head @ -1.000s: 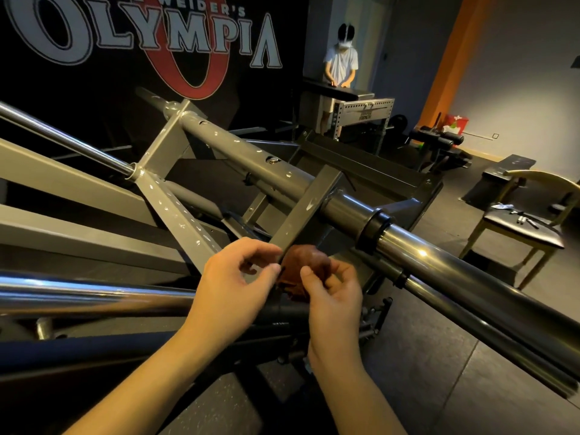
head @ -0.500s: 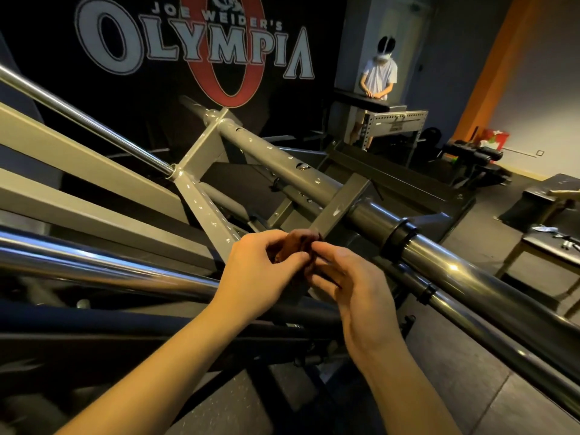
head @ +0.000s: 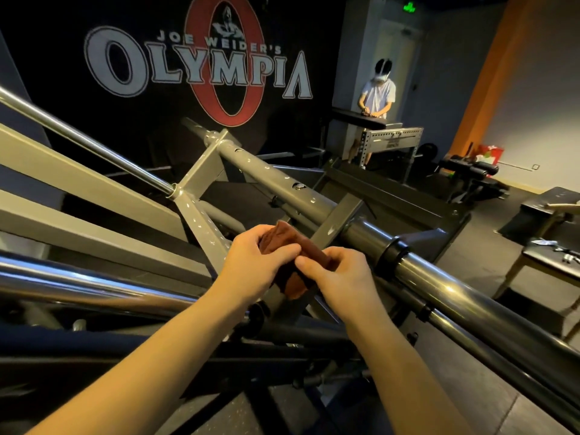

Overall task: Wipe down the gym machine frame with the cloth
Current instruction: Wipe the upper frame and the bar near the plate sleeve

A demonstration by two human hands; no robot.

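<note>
Brown cloth (head: 292,246) bunched btwn both hands: left hand (head: 254,265) grips its upper end, right hand (head: 342,277) pinches the lower end. Cloth sits over a grey cross brace (head: 339,215) of the machine frame (head: 276,180); contact unclear. Far back: a person (head: 378,95), Olympia logo (head: 201,70) on wall.

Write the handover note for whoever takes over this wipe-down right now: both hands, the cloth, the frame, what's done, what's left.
Left hand: grips the brown cloth, fingers curled round its upper end.
Right hand: pinches the cloth's lower end.
Cloth: bunched between both hands, in front of the grey strut of the machine frame; whether it touches the strut cannot be told.
Done: nothing can be confirmed; pale specks show on the grey tubes.
Left: wipe the frame, probably starting at that strut.
</note>
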